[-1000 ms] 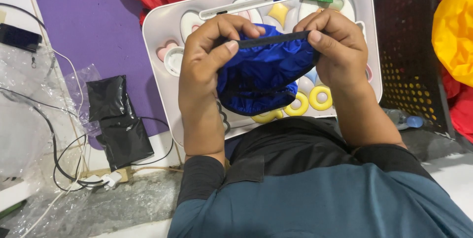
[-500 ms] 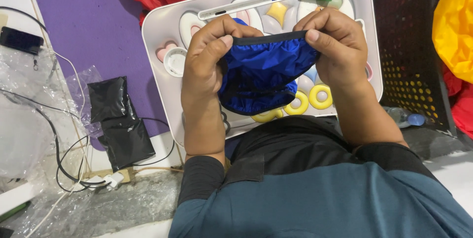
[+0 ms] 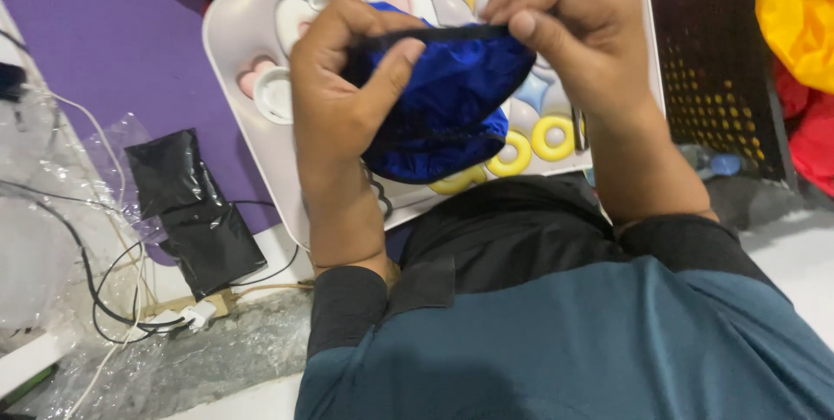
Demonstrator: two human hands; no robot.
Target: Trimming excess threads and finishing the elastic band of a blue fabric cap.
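The left hand [image 3: 347, 99] and the right hand [image 3: 569, 42] are both clamped on the dark trim of a shiny blue cloth pouch [image 3: 443, 112], thumb against forefinger on each side, pulling that edge taut between them; the hands are apart, with the stretched trim spanning the gap. The pouch hangs in the air just above a white moulded tray [image 3: 239, 81], its rounded body sagging down toward the person's chest. In my judgement the step in hand is spreading the mouth of the pouch, and it is best done with an even pull from both pinches, the trim kept level and the grip close to the edge so the slippery cloth does not slide out. The tray holds pastel pieces in shaped recesses: two yellow rings [image 3: 534, 142] at its near edge just below the pouch, a pale blue star piece [image 3: 530, 94] beside them, and a white round piece [image 3: 276, 94] near the left wrist. As for packaging, a flat black pouch-like packet [image 3: 193, 210] lies on the purple mat [image 3: 104, 38] well left of the tray, with crumpled clear plastic wrap [image 3: 52, 211] and white cables [image 3: 122, 298] beside it. A black perforated basket [image 3: 712, 55] stands right of the tray, and a yellow bag [image 3: 799, 12] lies beyond it. No label or sign can be made out.
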